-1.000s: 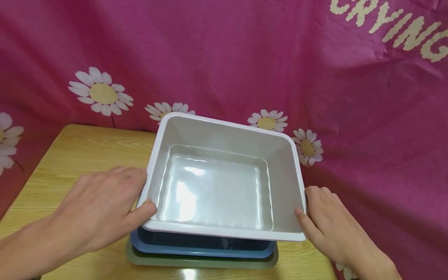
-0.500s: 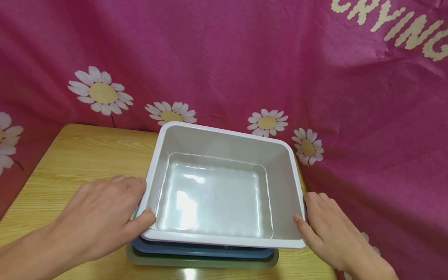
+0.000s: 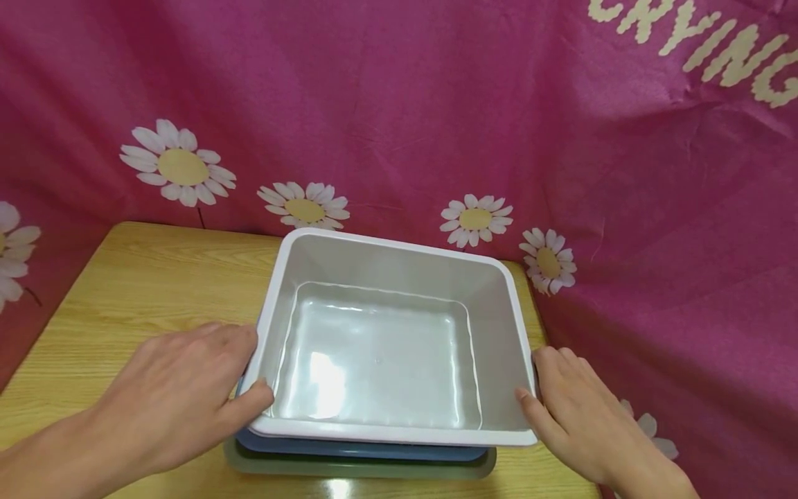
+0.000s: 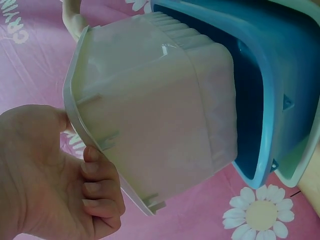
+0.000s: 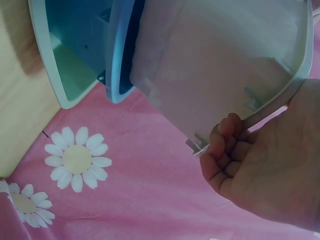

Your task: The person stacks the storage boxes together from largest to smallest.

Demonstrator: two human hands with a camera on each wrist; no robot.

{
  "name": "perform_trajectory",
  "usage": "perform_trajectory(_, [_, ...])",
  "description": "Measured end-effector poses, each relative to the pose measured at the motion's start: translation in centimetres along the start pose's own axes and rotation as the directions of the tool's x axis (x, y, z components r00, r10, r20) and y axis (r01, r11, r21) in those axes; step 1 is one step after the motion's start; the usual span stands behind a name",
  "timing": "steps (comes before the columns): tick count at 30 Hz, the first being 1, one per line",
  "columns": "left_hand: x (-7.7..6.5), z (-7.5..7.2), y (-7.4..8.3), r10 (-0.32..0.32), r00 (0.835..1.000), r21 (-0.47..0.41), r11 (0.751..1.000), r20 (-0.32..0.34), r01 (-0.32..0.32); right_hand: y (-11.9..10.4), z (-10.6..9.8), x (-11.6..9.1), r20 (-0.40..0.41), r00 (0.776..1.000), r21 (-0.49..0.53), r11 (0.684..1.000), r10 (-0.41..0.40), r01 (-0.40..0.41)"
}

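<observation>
A white plastic storage bin is held tilted over a blue bin, with its bottom partly inside the blue one. My left hand grips its left rim, thumb on the inside wall and fingers curled under the lip, as the left wrist view shows. The right hand grips the opposite rim the same way; its curled fingers show beneath the lip in the right wrist view. Below, the blue bin sits inside a pale green bin. Much of both lower bins is hidden in the head view.
A wooden table carries the stacked bins. Behind it and to both sides hangs a pink cloth printed with daisies and lettering, close to the table's back edge.
Both hands have lowered the white bin towards the viewer and into the blue bin, whose front rim is now more covered. The lower bins have stayed in place.
</observation>
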State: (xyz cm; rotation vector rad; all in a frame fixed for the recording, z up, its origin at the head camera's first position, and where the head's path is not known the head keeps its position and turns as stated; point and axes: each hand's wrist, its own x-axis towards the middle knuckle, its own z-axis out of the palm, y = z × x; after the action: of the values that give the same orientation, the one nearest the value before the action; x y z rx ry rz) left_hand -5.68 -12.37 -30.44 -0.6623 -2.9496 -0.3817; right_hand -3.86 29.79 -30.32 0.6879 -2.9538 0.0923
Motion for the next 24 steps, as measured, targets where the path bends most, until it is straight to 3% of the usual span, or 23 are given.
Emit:
perform_trajectory(11, [-0.1,1.1,0.0,-0.019,0.999,-0.02,1.0,0.046,0.02,0.5,1.3,-0.3,-0.059,0.996,0.001,0.998,-0.068,0.068])
perform_trajectory(17, [-0.1,1.9,-0.3,-0.048,0.992,-0.042,0.998,0.119,0.053,0.5,2.3,-0.2,-0.078,0.992,0.005,0.995,-0.102,0.102])
perform_trajectory(24, [-0.3,3.1,-0.6,-0.071,0.987,-0.065,0.995,0.145,0.081,0.3,3.1,0.0,-0.059,0.995,0.018,0.996,-0.084,0.085])
